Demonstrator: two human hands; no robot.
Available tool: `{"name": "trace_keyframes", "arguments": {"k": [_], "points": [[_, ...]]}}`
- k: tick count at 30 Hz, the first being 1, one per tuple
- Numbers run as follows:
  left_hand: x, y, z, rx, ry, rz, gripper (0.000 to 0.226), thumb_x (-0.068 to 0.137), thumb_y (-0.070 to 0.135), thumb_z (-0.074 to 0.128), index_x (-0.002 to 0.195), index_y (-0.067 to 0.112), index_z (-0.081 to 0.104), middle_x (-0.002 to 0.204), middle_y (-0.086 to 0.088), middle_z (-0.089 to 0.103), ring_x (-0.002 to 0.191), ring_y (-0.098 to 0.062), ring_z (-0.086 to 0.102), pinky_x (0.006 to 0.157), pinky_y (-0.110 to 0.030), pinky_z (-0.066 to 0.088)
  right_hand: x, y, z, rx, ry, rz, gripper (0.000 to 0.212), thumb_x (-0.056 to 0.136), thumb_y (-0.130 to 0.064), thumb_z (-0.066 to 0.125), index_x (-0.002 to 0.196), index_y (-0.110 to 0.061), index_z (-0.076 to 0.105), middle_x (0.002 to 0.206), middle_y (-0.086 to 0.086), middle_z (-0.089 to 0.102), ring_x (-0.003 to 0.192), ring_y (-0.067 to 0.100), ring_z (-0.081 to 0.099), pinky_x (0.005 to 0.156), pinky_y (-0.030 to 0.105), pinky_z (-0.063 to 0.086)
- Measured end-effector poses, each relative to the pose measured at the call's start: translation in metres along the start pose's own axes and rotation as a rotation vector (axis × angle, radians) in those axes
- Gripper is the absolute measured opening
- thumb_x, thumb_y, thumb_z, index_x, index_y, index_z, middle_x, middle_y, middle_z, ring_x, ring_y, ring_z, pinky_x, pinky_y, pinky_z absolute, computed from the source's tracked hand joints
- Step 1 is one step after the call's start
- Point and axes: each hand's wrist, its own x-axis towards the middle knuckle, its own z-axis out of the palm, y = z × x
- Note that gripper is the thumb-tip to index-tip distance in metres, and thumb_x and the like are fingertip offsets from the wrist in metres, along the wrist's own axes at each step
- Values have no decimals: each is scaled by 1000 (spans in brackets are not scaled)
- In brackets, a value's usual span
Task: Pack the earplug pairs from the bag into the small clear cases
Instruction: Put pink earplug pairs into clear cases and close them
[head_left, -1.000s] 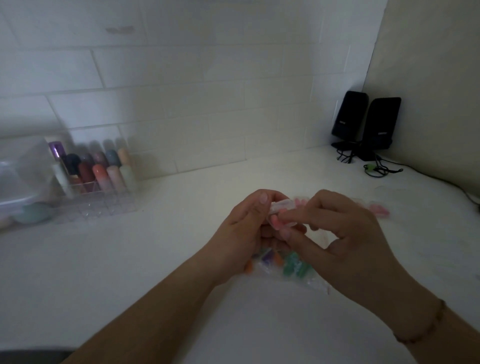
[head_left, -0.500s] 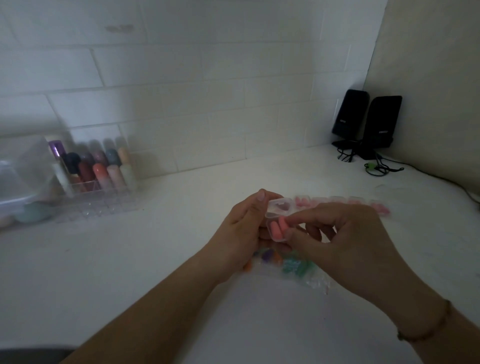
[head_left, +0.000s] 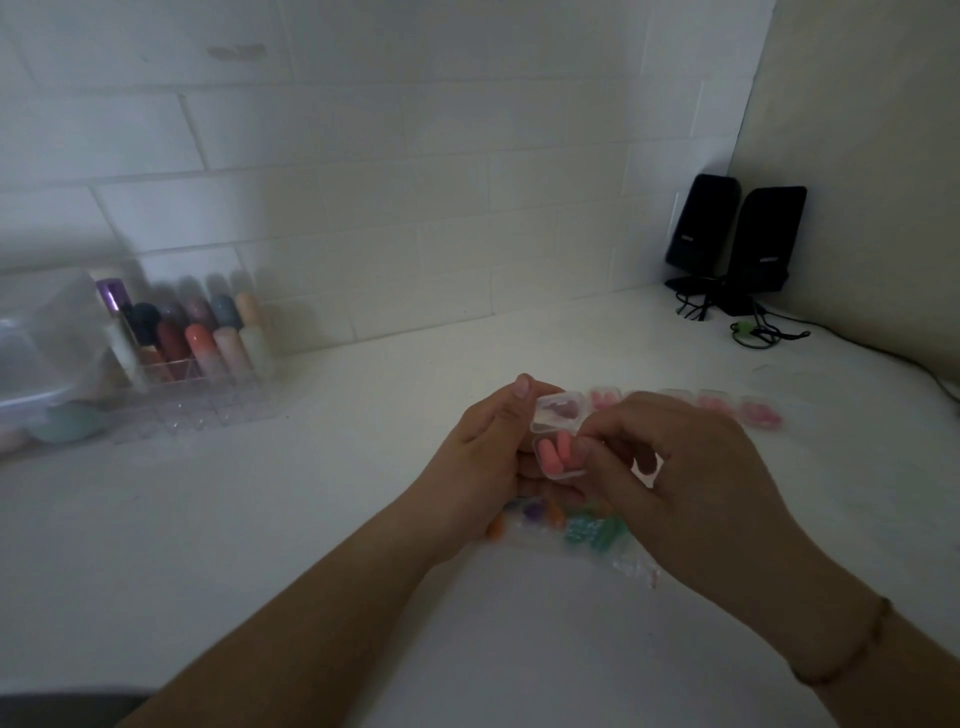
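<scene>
A small clear case (head_left: 558, 415) is held above the white counter, its lid hinged up. Two pink earplugs (head_left: 555, 455) lie side by side in its lower half. My left hand (head_left: 480, 467) grips the case from the left, thumb up beside the lid. My right hand (head_left: 675, 483) pinches the case's right edge with fingertips. Below my hands lies the clear bag (head_left: 587, 535) with purple, orange and green earplugs inside. A row of several closed cases with pink earplugs (head_left: 761, 413) sits on the counter behind my right hand.
A clear organiser (head_left: 197, 395) holding coloured bottles stands at the back left, next to a clear plastic box (head_left: 41, 343). Two black speakers (head_left: 737, 239) with cables stand in the back right corner. White tiled wall runs behind the counter.
The case, shut between both hands a second ago, now has its lid swung up and the pink pair shows inside. My right hand moved slightly down and right.
</scene>
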Motion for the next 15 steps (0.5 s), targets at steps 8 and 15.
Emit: {"name": "trace_keyframes", "arguments": {"k": [8,15], "points": [[-2,2,1,-20,-27,-3,52,87,56,38,102,10,58,76,-14,69,59,-25,67,52,-25,51,1,-4,-5,114,12,-9,16,79,-46,57,79,-41,72,59,-12,53,59,3,50,55,12,34],[-1,1,1,-51,-52,1,53,83,62,43,100,15,63,78,-16,72,63,-28,71,52,-25,52,1,0,-6,-101,5,-30,22,88,-41,47,83,-33,67,66,-18,46,63,0,41,58,14,32]]}}
